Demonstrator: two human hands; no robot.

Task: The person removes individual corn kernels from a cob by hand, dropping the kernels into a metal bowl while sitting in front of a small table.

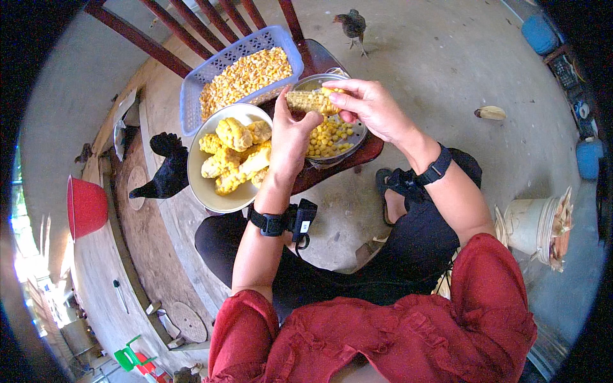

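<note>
Between both hands I hold a corn cob [309, 101] level above a round metal bowl [360, 139]. Pale, bare rows show over much of the cob, while yellow kernels remain at its right end. My left hand [293, 129] grips the left end, with the thumb below it. The fingers and thumb of my right hand [361, 103] pinch the kernel-covered end. Loose yellow kernels [329, 136] lie in the metal bowl underneath. Close by my left wrist, a cream bowl [196, 165] holds several pieces of cooked-looking corn [234, 134].
A blue plastic basket [189, 107] of dry kernels [246, 76] sits on the dark wooden chair [306, 184]. A black chicken [165, 167] stands left, a brown one [353, 26] beyond the chair. Right are a corn husk piece [491, 113] and a white bucket [522, 225]; far left, a red basin [88, 206].
</note>
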